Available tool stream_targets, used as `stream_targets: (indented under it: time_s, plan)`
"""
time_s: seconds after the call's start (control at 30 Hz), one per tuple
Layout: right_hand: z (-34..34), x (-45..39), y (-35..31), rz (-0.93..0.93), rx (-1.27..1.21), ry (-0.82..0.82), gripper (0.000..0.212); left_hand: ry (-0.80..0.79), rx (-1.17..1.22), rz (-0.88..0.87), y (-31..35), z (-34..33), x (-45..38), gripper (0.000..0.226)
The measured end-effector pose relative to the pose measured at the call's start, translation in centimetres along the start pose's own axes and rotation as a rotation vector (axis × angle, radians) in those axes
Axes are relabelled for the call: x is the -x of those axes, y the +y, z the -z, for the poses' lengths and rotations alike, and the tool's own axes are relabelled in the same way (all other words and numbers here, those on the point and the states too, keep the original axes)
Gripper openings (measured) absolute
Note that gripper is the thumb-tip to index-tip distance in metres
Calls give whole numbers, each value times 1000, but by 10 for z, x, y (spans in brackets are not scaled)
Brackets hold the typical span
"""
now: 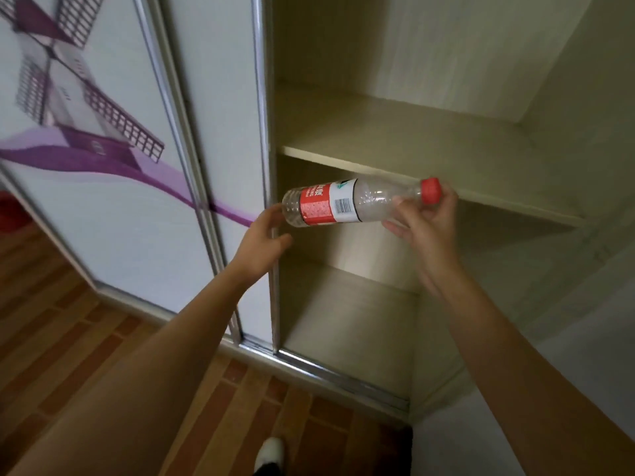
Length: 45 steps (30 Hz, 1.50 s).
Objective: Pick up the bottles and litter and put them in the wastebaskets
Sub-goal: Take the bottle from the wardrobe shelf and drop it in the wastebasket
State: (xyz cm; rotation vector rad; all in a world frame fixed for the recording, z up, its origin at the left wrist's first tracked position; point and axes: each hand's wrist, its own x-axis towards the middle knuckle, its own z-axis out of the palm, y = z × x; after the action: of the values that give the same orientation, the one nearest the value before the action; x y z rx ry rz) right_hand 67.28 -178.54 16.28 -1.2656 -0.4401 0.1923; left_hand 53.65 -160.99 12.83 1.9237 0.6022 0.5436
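Observation:
An empty clear plastic bottle [343,202] with a red and white label and a red cap lies almost level in the air, in front of an open wardrobe. My right hand [426,218] grips it at the neck, close to the cap. My left hand [263,237] is just below and left of the bottle's base, fingers loosely spread, holding nothing; whether it touches the base I cannot tell. No wastebasket is in sight.
The wardrobe has beige shelves [429,173], one right behind the bottle. A sliding door [113,173] with a purple windmill picture stands to the left on a metal track [326,372]. Wood-pattern floor [86,338] lies below, with a white shoe [271,450] at the bottom.

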Motion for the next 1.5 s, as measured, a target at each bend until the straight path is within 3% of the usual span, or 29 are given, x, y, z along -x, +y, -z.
stream_targets:
  time_s: [0.3, 0.47, 0.63, 1.03, 1.5]
  plan:
    - [-108, 50, 54, -209, 0, -370, 48, 330, -17, 250, -64, 105, 80, 48]
    - [-177, 81, 76, -327, -4, -511, 35, 473, -13, 364, -95, 160, 127, 49]
    - [-246, 118, 96, -424, 27, -636, 29, 649, -25, 424, -122, 212, 173, 35]
    - [-361, 157, 120, -470, 99, -789, 25, 899, -44, 504, -181, 306, 199, 35]
    - [-477, 163, 173, -526, 191, -830, 35, 970, -69, 570, -244, 403, 187, 29]
